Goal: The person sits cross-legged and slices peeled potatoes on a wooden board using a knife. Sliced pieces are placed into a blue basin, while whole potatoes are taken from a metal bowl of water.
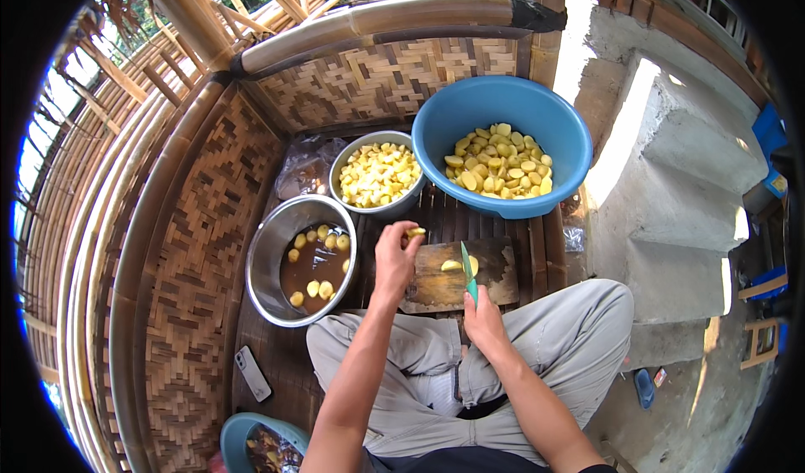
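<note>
In my left hand (395,260), raised by the upper left corner of the cutting board, is a piece of potato (415,231) pinched between the fingertips. My right hand (483,319) grips a knife (470,278) with a green blade and handle, its tip pointing away from me. Under it lies a worn, stained wooden cutting board (434,287). Two pale yellow potato pieces rest on the board: one piece (451,265) left of the blade, the other (474,264) partly hidden behind it.
Beyond the board stand a metal pot (376,209) of diced potato and a blue basin (503,207) of potato pieces. At left, a metal pot (255,272) holds potatoes in brown water. A phone (253,373) and a teal bucket (236,432) are nearer me. Woven bamboo walls (195,221) border the bench.
</note>
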A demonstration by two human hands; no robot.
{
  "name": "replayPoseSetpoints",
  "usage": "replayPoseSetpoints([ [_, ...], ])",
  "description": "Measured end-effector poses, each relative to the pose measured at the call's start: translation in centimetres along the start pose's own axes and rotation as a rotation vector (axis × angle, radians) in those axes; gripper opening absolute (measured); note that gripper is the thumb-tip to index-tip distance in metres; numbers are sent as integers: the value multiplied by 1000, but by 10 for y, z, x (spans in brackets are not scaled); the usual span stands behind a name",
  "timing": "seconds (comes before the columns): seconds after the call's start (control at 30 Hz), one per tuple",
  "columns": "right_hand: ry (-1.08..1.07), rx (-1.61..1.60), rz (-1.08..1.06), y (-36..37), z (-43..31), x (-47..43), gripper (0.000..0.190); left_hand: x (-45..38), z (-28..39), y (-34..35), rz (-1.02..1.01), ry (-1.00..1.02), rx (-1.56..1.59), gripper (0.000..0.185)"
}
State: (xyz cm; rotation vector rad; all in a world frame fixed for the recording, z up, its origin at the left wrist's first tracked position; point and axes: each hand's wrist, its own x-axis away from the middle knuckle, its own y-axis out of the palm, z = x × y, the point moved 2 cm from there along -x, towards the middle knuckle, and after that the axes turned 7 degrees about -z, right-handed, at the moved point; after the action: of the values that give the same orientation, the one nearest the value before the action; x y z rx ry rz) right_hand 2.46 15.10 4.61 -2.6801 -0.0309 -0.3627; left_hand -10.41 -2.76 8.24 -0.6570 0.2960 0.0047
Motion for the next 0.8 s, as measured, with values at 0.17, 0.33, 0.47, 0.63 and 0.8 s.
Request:
replayPoseSetpoints([
  [0.17, 21, -32, -7, -3, -3, 1, 27, -82, 6, -56, 189, 133, -457, 42],
  [0.33, 32, -118, 45, -3, 3, -4, 35, -36, -1, -18, -127, 36, -220, 42],
  [0.47, 1, -186, 81, 1, 14, -6, 44, 36, 0, 47, -399, 199, -172, 55],
  [0.63, 107, -208, 26, 2, 24, -8, 52, 61, -10, 84, -335, 142, -265, 50],
  [0.8, 50, -144, 12, 4, 21, -6, 51, 70, -25, 71, -286, 99, -248, 41],
])
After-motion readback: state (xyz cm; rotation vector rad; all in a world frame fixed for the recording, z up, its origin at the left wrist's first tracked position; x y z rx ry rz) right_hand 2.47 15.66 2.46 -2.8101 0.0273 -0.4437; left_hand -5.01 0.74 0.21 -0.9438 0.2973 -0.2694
